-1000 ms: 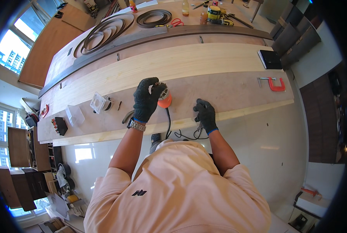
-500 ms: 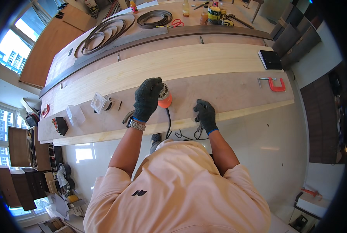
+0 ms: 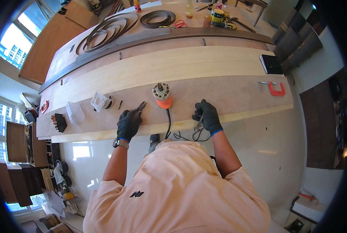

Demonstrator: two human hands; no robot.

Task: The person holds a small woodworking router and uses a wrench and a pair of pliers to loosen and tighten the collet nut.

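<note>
Power-tool motor stands upright on the brownish board, between the operator's two hands and a little beyond them, with neither hand touching it. Its lower body is smooth orange; the cap is round, grey and vented, with a dark shaft at the top. A black cord drops from it over the board's pale edge. Left hand, in a dark textured glove, lies low near that edge, forearm extended forward, wrist nearly straight, fingers curled round a dark slender hand tool whose tip points away from the body. Right hand, similarly gloved, is bent inward with knuckles up, fingers closed on a grey metal tool projecting below them. A metal-link watch encircles the left wrist. Farther left lie a clear plastic fitting and a black angular block; a red C-shaped clamp rests far right.
</note>
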